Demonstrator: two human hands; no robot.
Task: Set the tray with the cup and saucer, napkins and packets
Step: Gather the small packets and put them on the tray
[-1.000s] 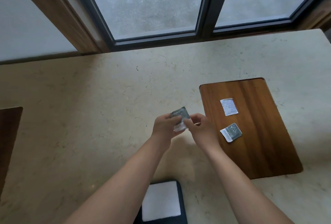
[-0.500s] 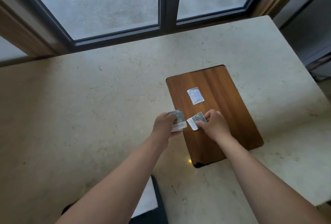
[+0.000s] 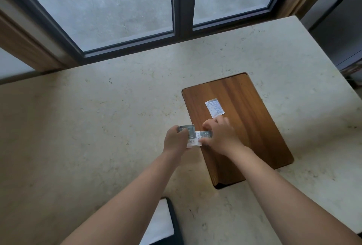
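Observation:
A wooden tray [image 3: 254, 127] lies flat on the pale stone table [image 3: 98, 127]. On its far part rests a white packet [image 3: 214, 107]. My left hand [image 3: 175, 141] hovers just left of the tray, pinching a grey packet with a white end [image 3: 189, 134]. My right hand [image 3: 221, 137] is over the tray's left edge, fingers and thumb closed on a second grey packet [image 3: 205, 134], which nearly touches the first. No cup, saucer or napkins are in view.
A dark-framed window [image 3: 182, 9] runs along the table's far edge. A dark-rimmed object with a white top [image 3: 158, 223] sits below the near table edge between my arms. The table ends at the right [image 3: 333, 64].
My right hand left the packet in my left hand, reached to the grey packet lying on the tray and took hold of it. My head turned right.

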